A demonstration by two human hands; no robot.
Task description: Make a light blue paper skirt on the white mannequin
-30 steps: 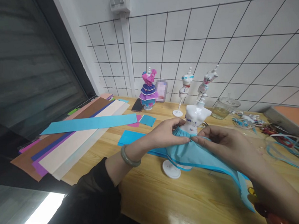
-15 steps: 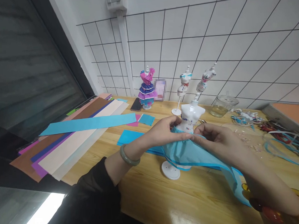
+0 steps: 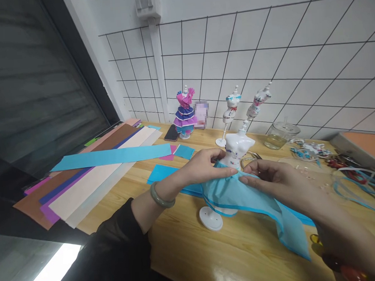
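Observation:
A small white mannequin [image 3: 236,148] leans a little over the wooden table, its round base [image 3: 211,218] showing below. Light blue crepe paper [image 3: 237,196] is gathered in pleats around its waist, with a loose end trailing to the right. My left hand [image 3: 207,166] is closed at the waist, its thumb pressing the gathered paper against the mannequin; some fingers are hidden behind the body. On the other side my right hand [image 3: 267,176] pinches the top edge of the same paper between thumb and fingers.
Coloured paper strips [image 3: 92,183] lie across the left, with folded blue paper [image 3: 164,175] nearer. Behind stand a mannequin in a ruffled dress [image 3: 185,115] and two undressed mannequins [image 3: 232,106]. A glass jar [image 3: 278,135], ribbons [image 3: 359,182] and a tray [image 3: 360,148] occupy the right.
The mannequin has tilted slightly, its base shifting left and down. My right hand has moved a little apart from my left thumb, and the paper's loose end has swung left.

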